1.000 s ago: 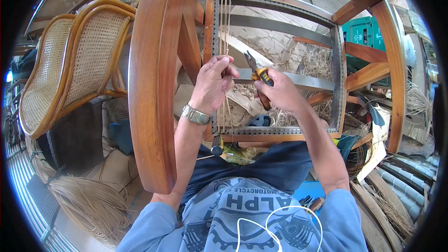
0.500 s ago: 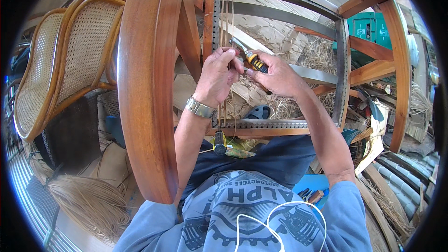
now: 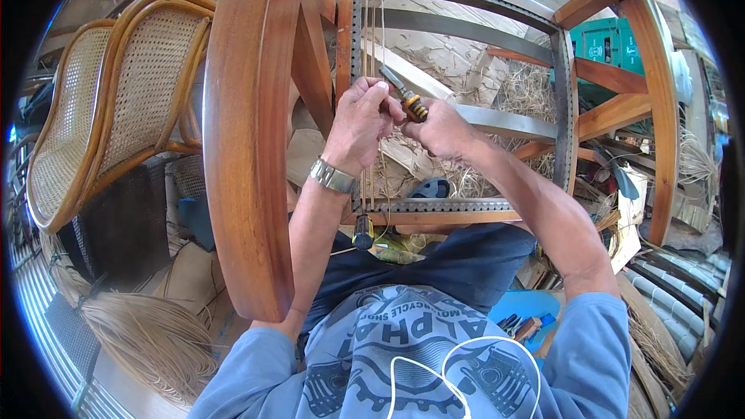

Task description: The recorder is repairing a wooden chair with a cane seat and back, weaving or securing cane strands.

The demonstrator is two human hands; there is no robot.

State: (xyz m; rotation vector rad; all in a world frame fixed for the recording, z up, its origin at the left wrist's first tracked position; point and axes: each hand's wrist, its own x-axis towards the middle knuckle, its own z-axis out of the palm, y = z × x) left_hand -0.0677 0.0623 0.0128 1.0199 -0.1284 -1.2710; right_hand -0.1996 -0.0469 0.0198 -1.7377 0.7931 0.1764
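Note:
My left hand (image 3: 358, 120) has its fingers pinched on the thin cane strands (image 3: 371, 39) that run lengthwise along the left side of the wooden chair frame (image 3: 458, 216), whose inner border is lined with small holes. My right hand (image 3: 442, 132) grips pliers (image 3: 415, 109) with yellow and black handles; their metal jaws reach up-left beside my left fingertips and the strands. A black and yellow tool handle (image 3: 362, 233) sticks out at the frame's near edge where the strands end. A wide curved wooden member (image 3: 248, 147) stands just left of my left forearm.
Cane-backed chairs (image 3: 147, 85) and a bundle of loose cane (image 3: 147, 341) are at the left. A teal crate (image 3: 601, 46) lies behind the frame's right legs. A blue tray of tools (image 3: 520, 310), planks and metal lengths (image 3: 667, 302) lie at lower right, with shavings (image 3: 524, 93) below the frame.
The pliers have moved left to my left fingers, and their jaws are tilted further toward the strands. My right forearm has swung outward to the right. My left hand stays on the strands.

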